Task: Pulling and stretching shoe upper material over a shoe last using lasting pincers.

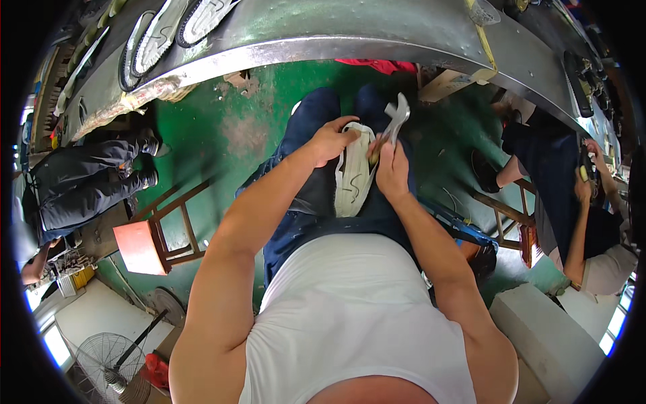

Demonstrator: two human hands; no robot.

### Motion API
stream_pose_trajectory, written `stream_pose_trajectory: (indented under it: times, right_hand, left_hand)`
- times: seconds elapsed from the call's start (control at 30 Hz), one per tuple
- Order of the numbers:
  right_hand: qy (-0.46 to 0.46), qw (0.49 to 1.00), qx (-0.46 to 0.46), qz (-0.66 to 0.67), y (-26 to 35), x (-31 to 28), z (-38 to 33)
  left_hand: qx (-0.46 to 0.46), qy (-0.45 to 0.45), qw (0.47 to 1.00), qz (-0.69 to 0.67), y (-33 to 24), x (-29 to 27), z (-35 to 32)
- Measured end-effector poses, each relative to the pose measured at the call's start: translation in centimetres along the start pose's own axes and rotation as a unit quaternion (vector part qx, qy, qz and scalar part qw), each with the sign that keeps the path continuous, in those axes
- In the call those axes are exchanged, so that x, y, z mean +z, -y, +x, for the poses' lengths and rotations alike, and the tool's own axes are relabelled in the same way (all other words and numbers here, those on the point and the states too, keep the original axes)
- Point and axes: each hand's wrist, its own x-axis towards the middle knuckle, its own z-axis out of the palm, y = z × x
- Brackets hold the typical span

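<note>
A white shoe piece is gripped at its far end by the left hand; the hammer, clasped in the right hand, is best landed lightly, squarely.

A whitish, dark-marked shoe piece lies lengthwise over the lap, a metal-headed hammer tilted beside it.

Left hand gripping a whitish shoe piece, right hand holding a hammer; green floor, metal-topped bench ahead
</note>
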Motion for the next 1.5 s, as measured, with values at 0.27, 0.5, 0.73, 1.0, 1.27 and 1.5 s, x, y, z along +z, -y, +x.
stream_pose_trajectory:
  times: [0.27,0.5,0.73,1.0,1.27,1.5]
  right_hand:
    - [0.051,0.914,0.289,0.281,5.6,-7.6,-8.3]
    - [0.289,0.914,0.161,-0.236,7.4,-7.9,-6.4]
    - [0.425,0.832,0.129,-0.333,8.9,-9.5,-4.4]
    - [0.433,0.759,-0.119,-0.471,11.6,-6.9,-1.7]
    - [0.396,0.822,-0.064,-0.404,7.2,-5.1,-4.9]
    - [0.32,0.812,-0.164,-0.459,7.6,-6.6,-2.9]
  left_hand:
    - [-0.003,-0.045,0.999,0.015,1.2,-0.1,-0.4]
    - [0.025,-0.124,0.957,0.261,3.4,2.3,-8.4]
    - [0.039,0.04,0.995,-0.077,6.7,2.3,-11.5]
    - [0.084,0.017,0.988,0.13,8.4,3.0,-12.0]
    - [0.055,-0.265,0.961,-0.055,9.8,5.1,-7.6]
    - [0.137,-0.323,0.923,0.156,9.5,5.4,-7.6]
